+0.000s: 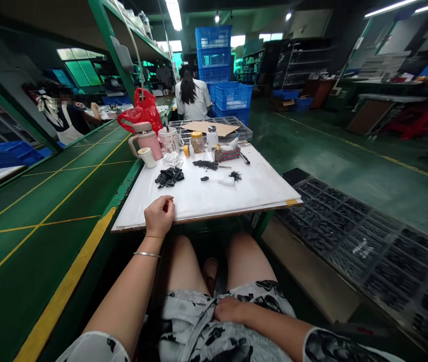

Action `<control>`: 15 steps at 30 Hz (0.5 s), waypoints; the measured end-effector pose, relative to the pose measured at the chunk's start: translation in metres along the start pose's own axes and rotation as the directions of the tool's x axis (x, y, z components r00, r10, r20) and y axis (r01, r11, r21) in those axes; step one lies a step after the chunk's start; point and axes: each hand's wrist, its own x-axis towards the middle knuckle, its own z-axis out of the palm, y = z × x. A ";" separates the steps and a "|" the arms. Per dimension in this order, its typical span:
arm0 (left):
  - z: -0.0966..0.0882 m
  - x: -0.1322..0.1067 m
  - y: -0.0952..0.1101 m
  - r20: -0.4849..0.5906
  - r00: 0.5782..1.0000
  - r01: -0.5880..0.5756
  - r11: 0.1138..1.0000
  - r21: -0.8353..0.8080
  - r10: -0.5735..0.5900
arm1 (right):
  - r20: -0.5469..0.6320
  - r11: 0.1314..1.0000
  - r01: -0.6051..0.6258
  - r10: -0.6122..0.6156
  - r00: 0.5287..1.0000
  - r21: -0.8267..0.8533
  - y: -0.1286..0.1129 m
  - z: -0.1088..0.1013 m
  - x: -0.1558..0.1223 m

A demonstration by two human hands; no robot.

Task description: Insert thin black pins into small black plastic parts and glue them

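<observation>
My left hand [160, 216] rests at the front edge of the white-topped table [194, 206], its fingers curled closed. Whatever they may hold is hidden. Just beyond it lies a pile of black parts [169, 177]. My right hand [229, 308] lies in my lap against the patterned clothing, its fingers mostly out of sight. Farther back on the tabletop are a heap of small black pieces [205, 164], a white-handled tool with a dark tip [219, 181] and a small bunch of thin black bits [235, 176].
Along the table's back stand a pink tumbler [151, 142], a paper cup [147, 157], jars and a tissue box [226, 153]. A green conveyor belt [59, 201] runs at left. Trays of black parts [357, 231] stand at right. Two people sit farther off.
</observation>
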 end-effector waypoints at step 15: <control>0.001 0.001 0.000 -0.002 1.000 0.028 1.000 0.011 -0.027 | -0.608 0.914 -0.087 0.333 0.720 0.397 0.012 0.001 -0.076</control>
